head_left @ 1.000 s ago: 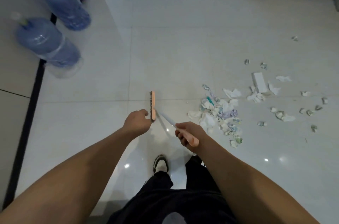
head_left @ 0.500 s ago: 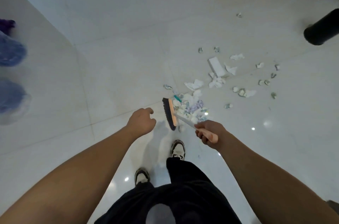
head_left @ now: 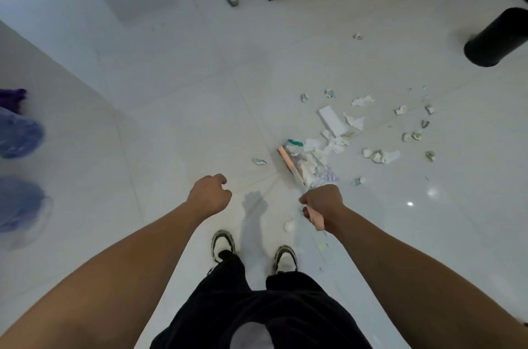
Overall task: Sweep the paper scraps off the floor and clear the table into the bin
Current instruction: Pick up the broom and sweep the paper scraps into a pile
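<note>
Head view, right hand point(head_left: 321, 202) gripping broom point(head_left: 290, 164) against paper scraps point(head_left: 328, 145), left hand point(head_left: 210, 194) loosely curled, empty.

Both bare arms reach forward. The right hand point(head_left: 321, 204) grips a handle; the left hand point(head_left: 210, 195) hangs loosely curled, holding nothing.

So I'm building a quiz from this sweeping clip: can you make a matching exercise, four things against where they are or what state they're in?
Things:
1. pink-headed broom
2. black cylindrical bin
3. flat white rectangular box
4. left hand

States:
A. standing far right on the floor
B. lying among the scraps
C. gripped by the right hand
D. loosely curled, holding nothing

Pairs: 1-C, 2-A, 3-B, 4-D
</note>
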A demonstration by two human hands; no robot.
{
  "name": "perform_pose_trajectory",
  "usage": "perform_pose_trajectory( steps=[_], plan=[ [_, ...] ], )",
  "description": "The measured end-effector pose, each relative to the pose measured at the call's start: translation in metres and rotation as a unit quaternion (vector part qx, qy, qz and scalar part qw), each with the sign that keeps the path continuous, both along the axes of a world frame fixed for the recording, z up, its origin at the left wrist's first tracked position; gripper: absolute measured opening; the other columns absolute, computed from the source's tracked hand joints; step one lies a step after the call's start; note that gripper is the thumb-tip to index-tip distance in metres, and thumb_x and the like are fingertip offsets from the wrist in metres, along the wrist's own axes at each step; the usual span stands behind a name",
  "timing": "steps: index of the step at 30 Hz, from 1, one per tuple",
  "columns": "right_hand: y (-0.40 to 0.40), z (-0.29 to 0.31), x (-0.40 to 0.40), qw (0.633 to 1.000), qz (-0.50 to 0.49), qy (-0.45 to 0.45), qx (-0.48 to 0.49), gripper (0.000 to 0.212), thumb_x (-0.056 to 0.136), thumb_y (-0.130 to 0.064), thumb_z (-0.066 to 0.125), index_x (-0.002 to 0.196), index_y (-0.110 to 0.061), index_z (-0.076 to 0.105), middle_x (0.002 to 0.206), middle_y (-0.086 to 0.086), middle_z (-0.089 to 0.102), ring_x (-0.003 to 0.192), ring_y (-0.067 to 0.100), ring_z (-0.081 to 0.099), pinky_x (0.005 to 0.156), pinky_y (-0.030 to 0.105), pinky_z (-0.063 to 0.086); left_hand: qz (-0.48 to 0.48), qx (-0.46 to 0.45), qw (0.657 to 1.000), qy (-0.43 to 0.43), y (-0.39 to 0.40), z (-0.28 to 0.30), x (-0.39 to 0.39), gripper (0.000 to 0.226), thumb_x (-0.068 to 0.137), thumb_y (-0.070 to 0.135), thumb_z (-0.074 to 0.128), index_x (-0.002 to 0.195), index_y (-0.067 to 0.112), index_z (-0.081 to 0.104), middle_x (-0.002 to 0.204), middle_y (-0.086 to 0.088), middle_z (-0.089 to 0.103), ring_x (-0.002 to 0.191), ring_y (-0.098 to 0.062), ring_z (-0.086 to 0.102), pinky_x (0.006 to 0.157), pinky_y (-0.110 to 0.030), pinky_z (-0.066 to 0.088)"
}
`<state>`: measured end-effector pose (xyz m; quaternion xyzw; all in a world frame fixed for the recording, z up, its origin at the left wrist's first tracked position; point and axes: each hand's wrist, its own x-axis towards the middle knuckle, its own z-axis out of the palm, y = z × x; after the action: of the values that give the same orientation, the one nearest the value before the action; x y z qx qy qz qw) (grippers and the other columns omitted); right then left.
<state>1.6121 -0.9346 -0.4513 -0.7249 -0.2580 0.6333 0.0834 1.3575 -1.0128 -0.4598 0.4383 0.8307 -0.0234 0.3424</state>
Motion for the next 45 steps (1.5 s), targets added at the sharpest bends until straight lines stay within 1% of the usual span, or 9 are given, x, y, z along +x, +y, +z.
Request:
perform_pose_trajectory(
  steps=[3,9,14,17,23,27,30,36,45],
  plan=[
    [0.013,0.005,-0.028,1.0,-0.007,0.001,-0.018,0.014,0.084,0.005,0.059,0.076,-0.004,0.052,0.05,0.009,0.047,0.035,0.018,0.043,0.042,0.023,0.036,0.001,0.003,1.0,-0.022,0.02,-0.005,-0.015,0.047,0.087,0.026,0.055,0.133,0.019,0.053,0.132,-0.009,0.055,0.121,-0.026,0.05,0.096,-0.032,0.042],
    [0.044,0.03,-0.089,0.998,-0.022,0.038,-0.041,0.011,0.091,-0.003,0.063,0.082,-0.001,0.058,0.063,0.011,0.049,0.033,0.013,0.042,0.035,0.016,0.032,-0.055,0.002,0.997,-0.053,0.073,-0.018,-0.053,0.048,0.088,0.027,0.055,0.135,0.018,0.051,0.133,-0.009,0.054,0.121,-0.026,0.05,0.093,-0.029,0.04],
    [0.058,0.033,-0.127,0.98,-0.059,0.138,-0.132,0.014,0.095,-0.013,0.061,0.102,-0.004,0.053,0.069,0.006,0.05,0.043,0.007,0.043,0.034,0.016,0.031,-0.109,0.0,0.992,-0.063,0.116,-0.021,-0.1,0.041,0.088,0.028,0.052,0.128,0.021,0.055,0.128,-0.007,0.057,0.117,-0.025,0.051,0.087,-0.026,0.038],
    [0.057,0.024,-0.14,0.965,-0.086,0.161,-0.189,0.013,0.097,-0.015,0.058,0.1,-0.006,0.05,0.067,0.004,0.051,0.041,0.006,0.045,0.031,0.014,0.032,-0.146,-0.012,0.987,-0.062,0.138,-0.026,-0.127,0.039,0.085,0.025,0.054,0.124,0.019,0.057,0.125,-0.008,0.059,0.115,-0.026,0.053,0.08,-0.024,0.035],
    [0.024,0.012,-0.152,0.991,-0.087,-0.011,-0.1,0.008,0.086,-0.001,0.069,0.089,0.002,0.062,0.064,0.013,0.055,0.036,0.016,0.044,0.034,0.016,0.033,-0.229,-0.061,0.97,-0.044,0.159,-0.041,-0.152,0.044,0.088,0.021,0.051,0.132,0.017,0.053,0.137,-0.009,0.053,0.125,-0.026,0.047,0.093,-0.027,0.037],
    [-0.004,0.013,-0.153,0.996,-0.07,-0.057,-0.021,0.005,0.085,0.003,0.064,0.082,0.0,0.06,0.065,0.015,0.051,0.034,0.016,0.044,0.037,0.02,0.037,-0.277,-0.062,0.957,-0.052,0.167,-0.035,-0.133,0.045,0.087,0.021,0.052,0.131,0.018,0.054,0.135,-0.009,0.055,0.123,-0.026,0.049,0.094,-0.028,0.039],
    [-0.026,0.011,-0.151,0.989,-0.119,-0.086,0.023,0.028,0.083,0.004,0.065,0.103,0.02,0.054,0.072,0.017,0.053,0.038,0.017,0.048,0.037,0.022,0.041,-0.343,-0.048,0.937,-0.049,0.173,-0.028,-0.11,0.045,0.086,0.021,0.053,0.131,0.018,0.054,0.134,-0.01,0.055,0.122,-0.027,0.05,0.094,-0.03,0.041],
    [-0.099,0.022,-0.147,0.95,-0.309,-0.039,0.033,0.024,0.083,-0.009,0.069,0.105,-0.013,0.063,0.066,0.013,0.059,0.04,0.019,0.047,0.039,0.022,0.036,-0.491,-0.055,0.868,-0.051,0.146,-0.026,-0.058,0.048,0.087,0.021,0.051,0.135,0.018,0.051,0.137,-0.009,0.052,0.122,-0.026,0.049,0.091,-0.029,0.042],
    [-0.252,0.014,-0.231,0.83,-0.555,-0.021,0.051,0.034,0.084,-0.013,0.068,0.115,-0.013,0.055,0.072,0.015,0.06,0.041,0.018,0.048,0.041,0.025,0.037,-0.692,-0.045,0.719,-0.051,0.049,-0.008,-0.033,0.049,0.085,0.024,0.052,0.134,0.02,0.052,0.134,-0.008,0.053,0.119,-0.025,0.05,0.083,-0.027,0.039]
  ],
)
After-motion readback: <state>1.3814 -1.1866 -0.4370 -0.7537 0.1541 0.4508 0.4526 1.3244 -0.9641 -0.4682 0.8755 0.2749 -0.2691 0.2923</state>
